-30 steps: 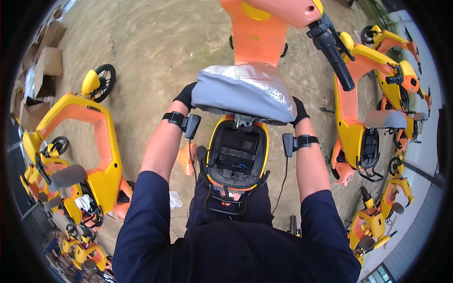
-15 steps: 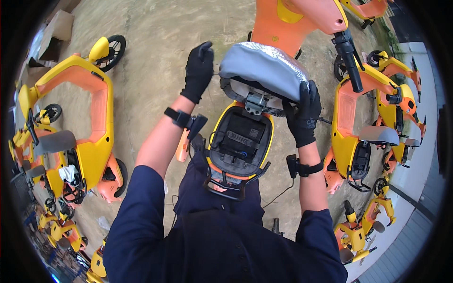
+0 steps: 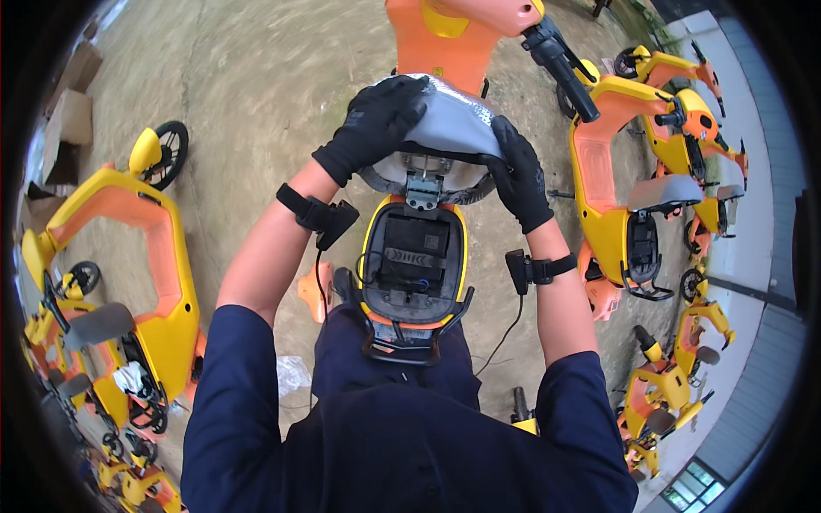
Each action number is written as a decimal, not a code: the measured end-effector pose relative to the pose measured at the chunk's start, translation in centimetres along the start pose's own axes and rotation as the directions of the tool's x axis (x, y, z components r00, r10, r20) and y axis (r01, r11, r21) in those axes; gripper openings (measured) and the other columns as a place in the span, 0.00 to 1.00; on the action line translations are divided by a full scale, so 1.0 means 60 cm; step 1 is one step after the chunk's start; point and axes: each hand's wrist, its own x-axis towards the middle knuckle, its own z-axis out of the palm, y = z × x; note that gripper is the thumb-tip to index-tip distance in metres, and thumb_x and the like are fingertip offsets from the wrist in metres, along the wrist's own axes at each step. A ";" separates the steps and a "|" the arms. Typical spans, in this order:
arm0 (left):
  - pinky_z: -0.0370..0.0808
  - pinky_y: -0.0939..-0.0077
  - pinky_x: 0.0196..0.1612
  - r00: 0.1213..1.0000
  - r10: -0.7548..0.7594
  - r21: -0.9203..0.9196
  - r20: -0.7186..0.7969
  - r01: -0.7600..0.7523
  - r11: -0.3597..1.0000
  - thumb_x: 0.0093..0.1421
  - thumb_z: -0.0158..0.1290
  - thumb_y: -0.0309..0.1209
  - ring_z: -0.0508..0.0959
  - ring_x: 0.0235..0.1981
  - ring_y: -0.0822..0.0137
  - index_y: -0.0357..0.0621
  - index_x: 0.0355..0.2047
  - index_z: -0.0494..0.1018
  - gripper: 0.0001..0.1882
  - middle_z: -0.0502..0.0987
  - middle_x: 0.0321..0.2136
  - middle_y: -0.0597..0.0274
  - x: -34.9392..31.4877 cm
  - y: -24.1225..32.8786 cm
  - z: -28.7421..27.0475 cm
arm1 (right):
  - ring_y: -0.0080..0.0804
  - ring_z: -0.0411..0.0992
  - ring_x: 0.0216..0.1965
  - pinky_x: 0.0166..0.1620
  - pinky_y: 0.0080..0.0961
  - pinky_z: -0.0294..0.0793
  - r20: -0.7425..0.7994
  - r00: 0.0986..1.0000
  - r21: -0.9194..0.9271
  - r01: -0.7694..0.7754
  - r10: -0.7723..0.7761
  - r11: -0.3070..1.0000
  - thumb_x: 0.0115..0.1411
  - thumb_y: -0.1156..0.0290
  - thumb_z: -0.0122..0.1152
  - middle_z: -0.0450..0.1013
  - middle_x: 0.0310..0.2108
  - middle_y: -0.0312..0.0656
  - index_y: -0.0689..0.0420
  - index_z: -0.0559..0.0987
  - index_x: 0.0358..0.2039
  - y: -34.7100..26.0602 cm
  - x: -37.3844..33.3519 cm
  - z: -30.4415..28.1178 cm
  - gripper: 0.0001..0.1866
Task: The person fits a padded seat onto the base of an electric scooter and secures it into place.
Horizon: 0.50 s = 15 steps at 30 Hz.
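Both the black-gloved left hand [image 3: 376, 124] and matching right hand [image 3: 523, 181] are gripping a soft, silver-topped grey cover [image 3: 451, 130] with curled fingers; pulling evenly should be preventing wrinkles.

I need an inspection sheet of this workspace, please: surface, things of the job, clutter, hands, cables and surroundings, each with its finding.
Surface: brownish floor, unevenly coloured.
Job's things: grey-and-silver cover over a tilted-up seat; hinge exposed; open compartment containing a black box.
Clutter: orange part and clear plastic on the floor.
Hands: both black-gloved; left hand over the cover's left end, its grip unclear; right hand holds the right end.
Cables: one black cable hangs from the left wrist device, another from the right wrist device.
Surroundings: yellow-and-orange scooters at both sides; cardboard boxes at far left.
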 end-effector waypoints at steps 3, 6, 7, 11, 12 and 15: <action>0.60 0.66 0.54 0.968 -0.199 -0.207 -0.150 0.166 0.964 0.57 0.45 0.39 0.62 0.54 0.54 0.53 0.50 0.65 0.20 0.62 0.52 0.49 0.013 -0.036 -0.014 | 0.45 0.63 0.50 0.51 0.34 0.62 0.005 1.000 0.035 -0.020 0.019 0.999 0.49 0.71 0.59 0.65 0.49 0.47 0.54 0.66 0.51 -0.011 -0.005 -0.004 0.27; 0.59 0.73 0.55 0.985 -0.112 -0.418 0.135 0.159 0.895 0.61 0.38 0.41 0.65 0.52 0.64 0.42 0.52 0.61 0.23 0.65 0.51 0.53 -0.013 -0.113 -0.020 | 0.44 0.63 0.51 0.53 0.33 0.60 0.013 0.997 0.129 -0.071 0.070 0.989 0.51 0.66 0.57 0.65 0.49 0.49 0.57 0.66 0.51 -0.008 -0.008 0.012 0.25; 0.59 0.74 0.54 0.962 -0.171 -0.524 0.211 0.259 0.811 0.62 0.36 0.42 0.66 0.50 0.66 0.40 0.52 0.61 0.24 0.66 0.49 0.55 -0.014 -0.106 -0.016 | 0.44 0.62 0.51 0.53 0.33 0.60 -0.080 0.956 0.155 -0.268 0.282 0.951 0.53 0.63 0.55 0.65 0.49 0.50 0.59 0.66 0.50 -0.009 -0.006 0.020 0.25; 0.61 0.75 0.52 0.944 -0.260 -0.589 0.204 0.330 0.738 0.63 0.32 0.45 0.67 0.46 0.69 0.40 0.52 0.61 0.25 0.69 0.46 0.58 -0.026 -0.099 -0.002 | 0.43 0.62 0.51 0.53 0.30 0.59 0.015 0.835 0.226 -0.539 0.550 0.812 0.58 0.55 0.46 0.63 0.50 0.53 0.63 0.65 0.50 0.010 -0.002 0.033 0.26; 0.61 0.75 0.52 0.943 -0.275 -0.565 0.185 0.332 0.756 0.63 0.32 0.45 0.67 0.47 0.69 0.40 0.52 0.62 0.25 0.68 0.46 0.58 -0.032 -0.093 -0.004 | 0.40 0.62 0.52 0.54 0.28 0.58 0.062 0.851 0.240 -0.520 0.521 0.820 0.60 0.57 0.42 0.62 0.51 0.52 0.63 0.64 0.51 0.010 -0.002 0.033 0.25; 0.60 0.76 0.52 0.920 -0.335 -0.642 0.204 0.384 0.664 0.62 0.35 0.42 0.67 0.47 0.69 0.40 0.51 0.62 0.23 0.68 0.47 0.58 -0.038 -0.043 -0.034 | 0.35 0.69 0.43 0.46 0.25 0.65 -0.099 0.843 0.289 -0.484 0.528 0.826 0.59 0.62 0.48 0.70 0.42 0.49 0.63 0.71 0.45 0.007 -0.006 0.043 0.19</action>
